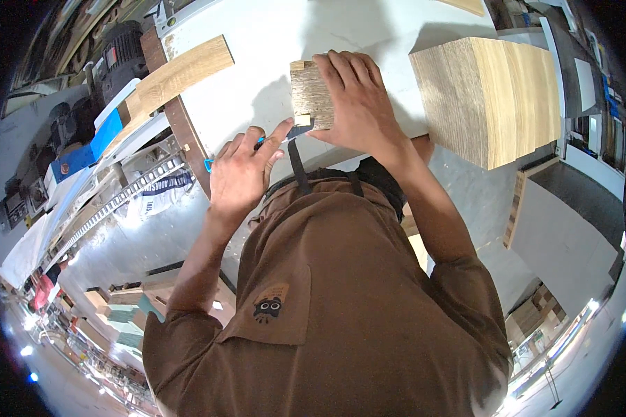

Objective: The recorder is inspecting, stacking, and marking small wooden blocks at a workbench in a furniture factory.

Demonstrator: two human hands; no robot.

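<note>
My left hand (240, 170) is closed around a blue-handled utility knife (260, 141), whose handle end sticks out past the palm. Its thin blade points right, toward the near left corner of a small wood-grain board (307, 90). Whether the edge touches the board, I cannot tell. My right hand (358, 101) grips this board from the right, fingers over its far side and thumb at the near edge. A small pale piece (302, 120) shows at the board's near left corner, beside a dark patch.
Stacked wood-grain panels (490, 101) stand right of the white work surface (257, 42). A long wood-grain strip (188, 69) lies across its left edge, near a dark motor (124, 52). A blue box (73, 163) and a printed bag (163, 198) are farther left.
</note>
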